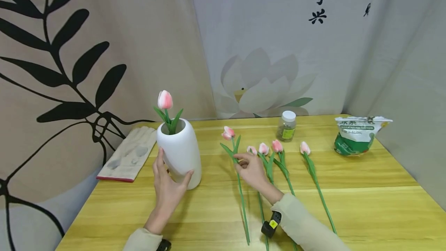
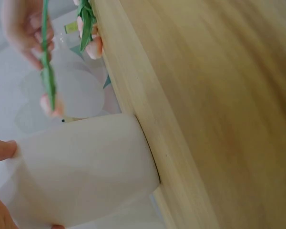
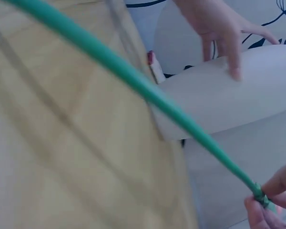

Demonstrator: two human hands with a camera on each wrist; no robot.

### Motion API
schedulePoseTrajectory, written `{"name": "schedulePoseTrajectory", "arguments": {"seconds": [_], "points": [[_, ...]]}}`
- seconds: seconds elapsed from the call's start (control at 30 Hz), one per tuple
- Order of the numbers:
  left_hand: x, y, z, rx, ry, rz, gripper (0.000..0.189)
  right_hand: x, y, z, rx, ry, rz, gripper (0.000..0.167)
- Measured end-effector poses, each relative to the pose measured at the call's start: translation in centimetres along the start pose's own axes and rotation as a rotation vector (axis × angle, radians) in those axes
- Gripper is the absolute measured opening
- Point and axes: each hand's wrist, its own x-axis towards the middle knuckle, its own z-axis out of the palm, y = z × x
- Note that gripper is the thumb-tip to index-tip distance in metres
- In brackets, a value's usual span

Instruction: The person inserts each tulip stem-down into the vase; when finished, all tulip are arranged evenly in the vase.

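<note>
A white vase [image 1: 181,156] stands on the left half of the table, with one pink tulip [image 1: 165,100] upright in its mouth. My left hand [image 1: 168,189] grips the vase from the front, thumb on its right side and fingers on its left. To the right of the vase, my right hand [image 1: 253,171] pinches another artificial tulip [image 1: 228,133] just below the bloom, at the leaves. In the right wrist view its green stem [image 3: 133,86] runs slanting across, above the tabletop; the fingertips close on the leaf joint.
Several more pink tulips [image 1: 304,148] lie on the wooden table [image 1: 383,204] under and right of my right arm. Behind them stands a lidded jar [image 1: 287,127]. A green-and-white bag [image 1: 359,136] sits at the right, and a folded cloth [image 1: 129,156] lies left of the vase.
</note>
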Motion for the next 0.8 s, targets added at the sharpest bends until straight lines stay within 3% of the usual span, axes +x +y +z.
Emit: {"name": "schedulePoseTrajectory", "arguments": {"seconds": [0.3,0.5,0.67,0.8], "points": [[0.1,0.0,0.1,0.0,0.007,0.004,0.109,3.6,-5.3,-2.9,0.048,0.101,-0.278,0.026],[0.1,-0.1,0.1,-0.001,0.015,-0.004,0.109,6.3,-10.2,-4.7,0.061,0.179,-0.553,0.026],[-0.1,0.0,0.1,-0.003,0.016,0.007,0.109,7.4,-14.6,-6.1,0.125,0.318,-0.784,0.026],[-0.1,0.0,0.1,0.0,0.018,0.019,0.109,7.5,-17.0,-7.0,0.185,0.471,-0.89,0.026]]}}
